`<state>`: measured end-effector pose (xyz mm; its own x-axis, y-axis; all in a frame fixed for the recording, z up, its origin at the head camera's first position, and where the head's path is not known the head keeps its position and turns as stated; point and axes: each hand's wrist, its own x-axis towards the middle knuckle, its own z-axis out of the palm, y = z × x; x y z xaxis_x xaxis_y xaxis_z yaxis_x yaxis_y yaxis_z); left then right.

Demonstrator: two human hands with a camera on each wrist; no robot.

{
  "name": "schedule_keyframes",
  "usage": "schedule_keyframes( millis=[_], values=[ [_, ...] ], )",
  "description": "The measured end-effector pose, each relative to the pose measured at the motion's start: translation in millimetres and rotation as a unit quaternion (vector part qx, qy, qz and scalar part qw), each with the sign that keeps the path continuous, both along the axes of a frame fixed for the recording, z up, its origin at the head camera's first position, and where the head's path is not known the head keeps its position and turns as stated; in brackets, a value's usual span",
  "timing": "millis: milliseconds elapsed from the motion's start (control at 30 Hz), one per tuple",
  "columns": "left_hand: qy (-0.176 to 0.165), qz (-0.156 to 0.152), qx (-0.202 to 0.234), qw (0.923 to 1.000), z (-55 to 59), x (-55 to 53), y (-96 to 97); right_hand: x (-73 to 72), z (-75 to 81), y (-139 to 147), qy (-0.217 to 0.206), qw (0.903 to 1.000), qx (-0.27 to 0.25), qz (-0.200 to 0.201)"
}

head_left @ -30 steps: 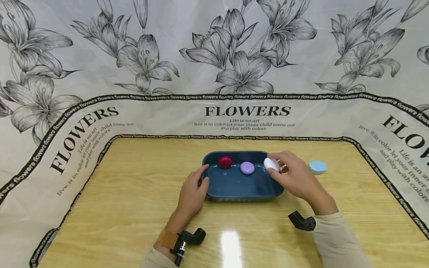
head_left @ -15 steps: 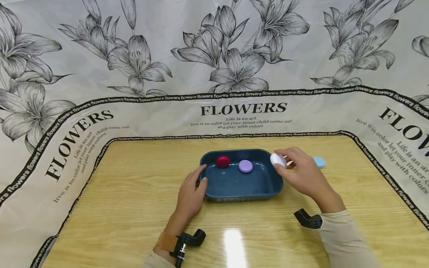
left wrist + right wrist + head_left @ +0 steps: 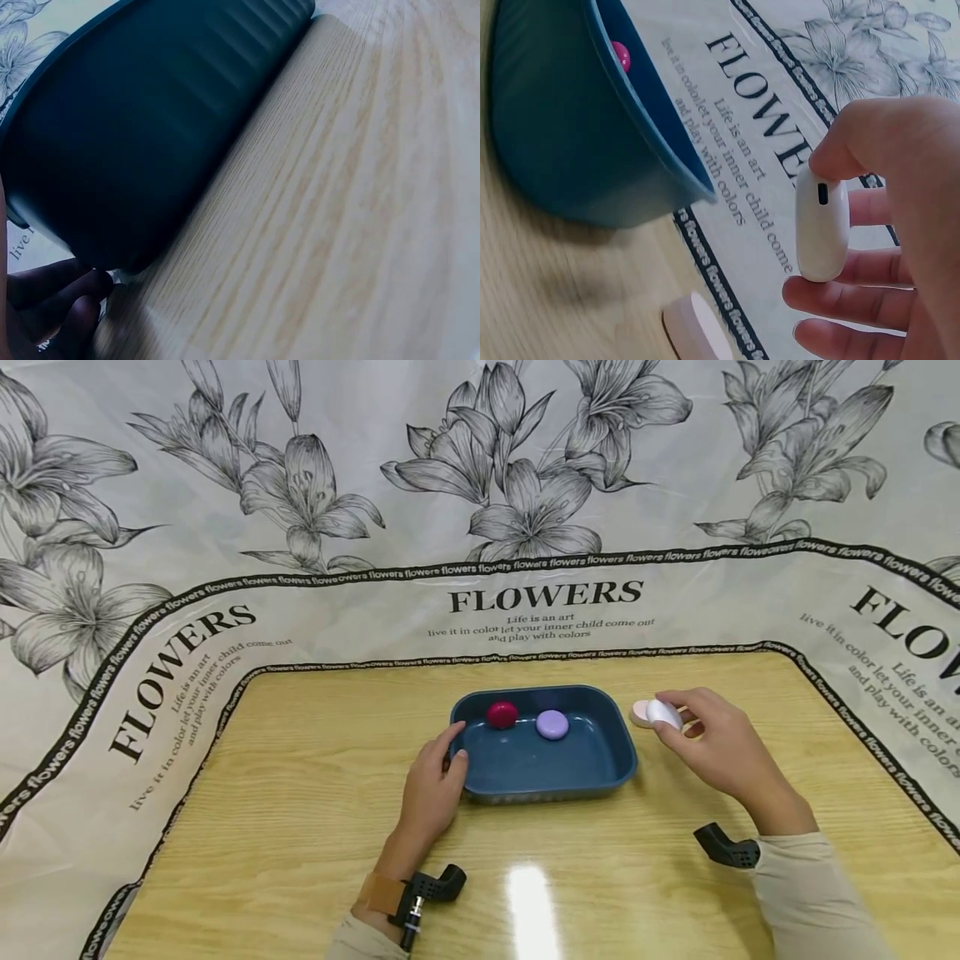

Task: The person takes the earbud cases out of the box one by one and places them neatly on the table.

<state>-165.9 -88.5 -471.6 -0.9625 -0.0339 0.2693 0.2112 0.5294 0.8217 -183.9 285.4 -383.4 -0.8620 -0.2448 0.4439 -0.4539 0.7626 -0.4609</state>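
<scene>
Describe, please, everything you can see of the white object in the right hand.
The white object is smooth and rounded, plastic by its look, with a small dark slot in its edge. The right hand pinches it between thumb and fingers, raised off the table, outside the blue tray and to its right. In the head view it partly covers a pale pink disc.

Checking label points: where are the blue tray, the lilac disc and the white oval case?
Blue tray (image 3: pixel 540 762): head view, bare inner floor.
Lilac disc (image 3: pixel 552 724): head view, middle of its top.
White oval case (image 3: pixel 822 229): right wrist view, middle of its camera-facing side.
</scene>
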Motion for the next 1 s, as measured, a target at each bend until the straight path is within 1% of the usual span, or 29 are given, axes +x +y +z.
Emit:
schedule_keyframes(
  millis=[133, 300, 433, 533, 633, 800, 867, 1000],
  values=[
    [0.0, 0.006, -0.002, 1.0, 0.4, -0.5, -2.8, -1.1, -0.1, 6.3, -0.011, 0.9999, 0.001, -0.009],
    [-0.014, 0.012, -0.004, 0.9998, -2.7, 4.9, -6.0, -1.0, -3.8, 11.4, -0.03, 0.9994, 0.001, -0.016],
    [-0.018, 0.01, -0.003, 0.9998, -6.0, 6.6, -4.9, -0.1, -6.2, 16.9, -0.048, 0.9986, 0.014, -0.018],
    [-0.016, 0.004, -0.002, 0.9999, -6.3, 6.1, -2.4, -0.5, -6.2, 22.6, -0.067, 0.9972, 0.027, -0.018],
    [-0.011, 0.003, -0.003, 0.9999, -4.9, 5.3, -0.7, -2.4, -6.1, 27.2, -0.096, 0.9945, 0.039, -0.015],
    [-0.006, 0.004, -0.009, 0.9999, -3.1, 3.3, 0.0, -3.8, -5.0, 30.7, -0.149, 0.9872, 0.055, -0.012],
    [-0.004, 0.001, -0.011, 0.9999, -2.7, 2.0, 0.0, -4.1, -4.6, 31.1, -0.158, 0.9855, 0.061, -0.012],
    [0.003, -0.003, -0.007, 1.0, -1.7, 0.5, -0.9, -7.7, -6.8, 30.1, -0.165, 0.9836, 0.071, 0.001]
  ],
)
